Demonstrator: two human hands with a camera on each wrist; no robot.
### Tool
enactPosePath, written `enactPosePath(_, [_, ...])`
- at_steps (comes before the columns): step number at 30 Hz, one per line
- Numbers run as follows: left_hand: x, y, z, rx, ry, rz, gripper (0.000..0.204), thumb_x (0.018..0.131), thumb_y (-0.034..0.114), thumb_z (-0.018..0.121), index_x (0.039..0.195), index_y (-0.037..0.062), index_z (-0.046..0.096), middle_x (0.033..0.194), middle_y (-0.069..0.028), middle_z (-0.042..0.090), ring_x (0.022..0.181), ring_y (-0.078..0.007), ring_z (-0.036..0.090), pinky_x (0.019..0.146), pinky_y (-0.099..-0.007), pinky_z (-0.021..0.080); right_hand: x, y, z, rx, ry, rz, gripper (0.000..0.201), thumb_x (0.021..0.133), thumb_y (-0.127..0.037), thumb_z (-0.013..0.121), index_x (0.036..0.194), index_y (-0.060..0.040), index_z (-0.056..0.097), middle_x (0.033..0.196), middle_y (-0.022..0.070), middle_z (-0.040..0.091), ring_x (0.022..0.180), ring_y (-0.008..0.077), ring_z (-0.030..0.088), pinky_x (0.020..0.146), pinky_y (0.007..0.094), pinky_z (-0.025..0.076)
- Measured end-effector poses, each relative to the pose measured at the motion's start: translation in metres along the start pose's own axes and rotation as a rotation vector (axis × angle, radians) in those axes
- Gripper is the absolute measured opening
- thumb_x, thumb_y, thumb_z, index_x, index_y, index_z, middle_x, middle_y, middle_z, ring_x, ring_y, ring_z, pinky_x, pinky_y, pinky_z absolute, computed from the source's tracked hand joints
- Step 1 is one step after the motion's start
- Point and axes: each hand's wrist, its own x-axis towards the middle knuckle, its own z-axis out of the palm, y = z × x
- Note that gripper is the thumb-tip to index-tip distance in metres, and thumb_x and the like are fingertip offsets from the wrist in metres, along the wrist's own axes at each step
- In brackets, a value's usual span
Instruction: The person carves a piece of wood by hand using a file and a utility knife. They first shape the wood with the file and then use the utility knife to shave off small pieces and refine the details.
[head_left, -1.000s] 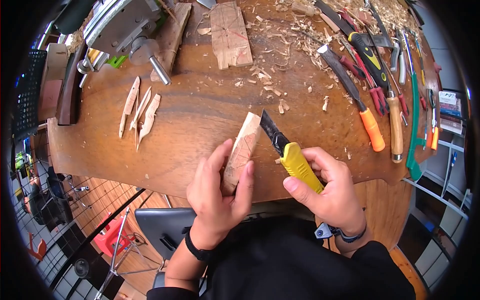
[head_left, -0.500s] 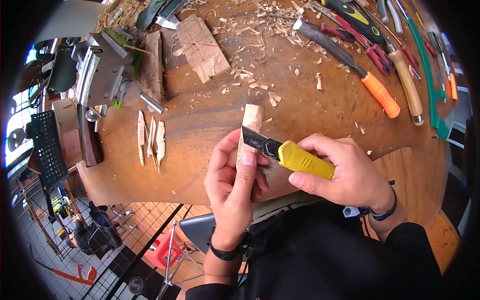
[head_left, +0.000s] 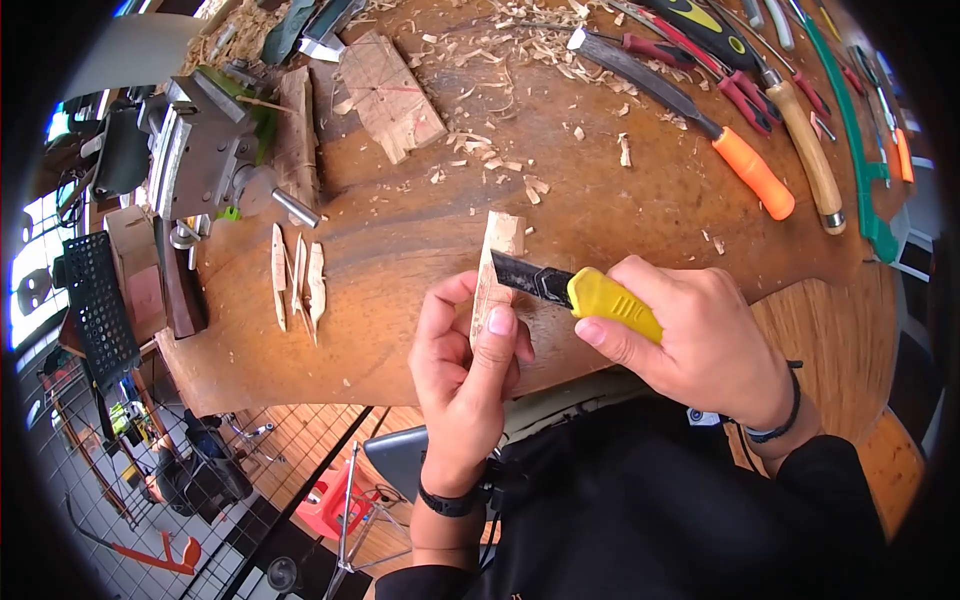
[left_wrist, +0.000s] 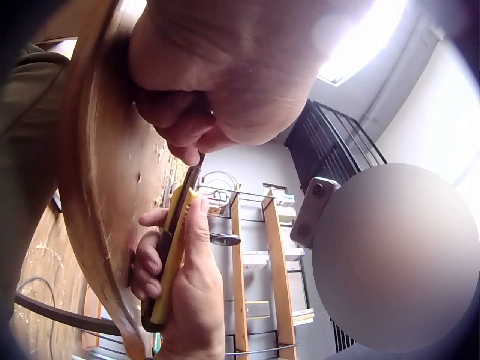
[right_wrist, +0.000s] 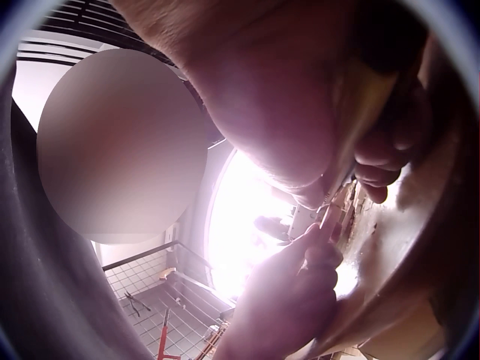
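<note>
My left hand (head_left: 462,365) grips the lower part of a small wood block (head_left: 497,262), thumb along its near face, and the block's pale cut end points away from me. In my right hand (head_left: 700,335) is a yellow utility knife (head_left: 612,302), its dark blade (head_left: 530,277) lying across the block just beyond my left thumb. The left wrist view shows the right fingers wrapped round the knife's yellow handle (left_wrist: 174,255), with the thumb along it. Much of the block's lower end is hidden behind the left fingers.
Several carved wood slivers (head_left: 299,275) lie to the left, near a metal vise (head_left: 205,150). Farther back is a marked board (head_left: 390,95) among shavings. An orange-handled chisel (head_left: 752,172), a wooden-handled tool (head_left: 808,155) and a green saw (head_left: 868,190) lie at the right. The table's front edge curves close by.
The knife, first beside the block, has swung leftward onto it. Since half a second ago, the blade has shifted slightly right. The left hand has turned the block more upright in view.
</note>
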Motion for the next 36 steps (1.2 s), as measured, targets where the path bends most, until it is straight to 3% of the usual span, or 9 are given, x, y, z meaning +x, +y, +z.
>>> enactPosePath(8, [0.000, -0.003, -0.002, 0.062, -0.024, 0.023, 0.031, 0.106, 0.020, 0.060, 0.129, -0.0012, 0.058, 0.078, 0.0041, 0.057, 0.059, -0.0003, 0.044, 0.050, -0.0172, 0.032, 0.001, -0.007, 0.004, -0.228, -0.014, -0.009, 0.047, 0.097, -0.048, 0.067, 0.087, -0.0026, 0.059, 0.061, 0.0151, 0.063, 0.056, 0.0362, 0.067, 0.050, 0.0457, 0.051])
enactPosePath(10, [0.000, 0.000, 0.000, 0.068, -0.014, 0.007, 0.027, 0.107, 0.017, 0.056, 0.124, -0.0037, 0.059, 0.073, 0.0043, 0.049, 0.057, -0.0016, 0.035, 0.047, -0.0193, 0.023, 0.001, -0.009, 0.009, -0.300, 0.008, -0.017, 0.048, 0.098, -0.048, 0.067, 0.086, -0.0029, 0.058, 0.058, 0.0144, 0.062, 0.054, 0.0350, 0.067, 0.048, 0.0444, 0.052])
enactPosePath(29, [0.000, -0.006, -0.012, 0.018, -0.014, 0.083, 0.029, 0.106, 0.019, 0.058, 0.123, -0.0044, 0.061, 0.067, 0.0027, 0.050, 0.050, -0.0025, 0.034, 0.046, -0.0196, 0.023, -0.004, -0.009, 0.024, -0.454, 0.123, -0.065, 0.051, 0.096, -0.053, 0.066, 0.087, -0.0034, 0.058, 0.057, 0.0128, 0.062, 0.051, 0.0303, 0.067, 0.046, 0.0388, 0.053])
enactPosePath(32, [0.000, -0.005, -0.015, -0.028, -0.050, 0.074, 0.033, 0.105, 0.021, 0.062, 0.126, -0.0052, 0.062, 0.070, 0.0029, 0.056, 0.054, -0.0015, 0.042, 0.049, -0.0176, 0.031, -0.008, -0.006, 0.023, -0.460, 0.114, -0.064, 0.051, 0.096, -0.053, 0.066, 0.087, -0.0036, 0.057, 0.058, 0.0128, 0.063, 0.051, 0.0301, 0.068, 0.045, 0.0388, 0.053])
enactPosePath(35, [-0.001, -0.004, -0.014, 0.041, -0.056, 0.057, 0.035, 0.106, 0.020, 0.062, 0.129, -0.0058, 0.062, 0.072, 0.0029, 0.058, 0.055, -0.0012, 0.044, 0.049, -0.0176, 0.031, -0.007, -0.005, 0.023, -0.478, 0.093, -0.051, 0.050, 0.097, -0.052, 0.066, 0.086, -0.0038, 0.057, 0.057, 0.0130, 0.062, 0.051, 0.0304, 0.067, 0.045, 0.0389, 0.053])
enactPosePath(36, [-0.001, -0.004, -0.012, 0.109, -0.047, 0.056, 0.035, 0.106, 0.020, 0.060, 0.128, -0.0069, 0.061, 0.071, 0.0030, 0.055, 0.053, -0.0016, 0.040, 0.048, -0.0183, 0.027, -0.005, -0.005, 0.023, -0.490, 0.106, -0.050, 0.050, 0.097, -0.051, 0.066, 0.086, -0.0038, 0.057, 0.056, 0.0133, 0.061, 0.051, 0.0310, 0.067, 0.046, 0.0391, 0.053])
